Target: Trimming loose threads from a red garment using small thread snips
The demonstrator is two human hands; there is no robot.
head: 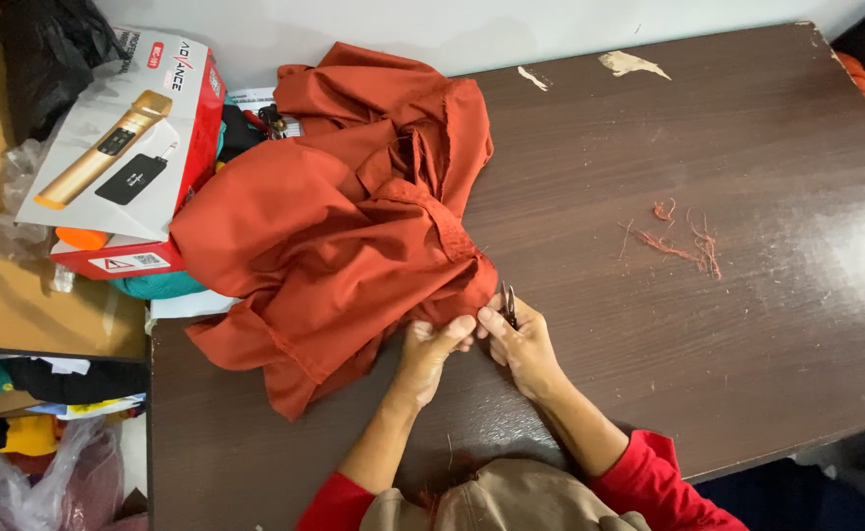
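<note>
Bright, sharp view; glare on the table (845, 246), perhaps overhead light.

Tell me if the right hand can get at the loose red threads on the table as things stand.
Probably yes. The loose red threads lie in the open on the bare table, to the right of the garment, with nothing between them and the right hand. That hand holds a small cutting tool, though.

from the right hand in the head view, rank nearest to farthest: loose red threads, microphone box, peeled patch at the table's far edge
From the right hand:
1. Loose red threads, on the table to its right.
2. Peeled patch, at the far edge.
3. Microphone box, far left, beyond the orange garment.
</note>
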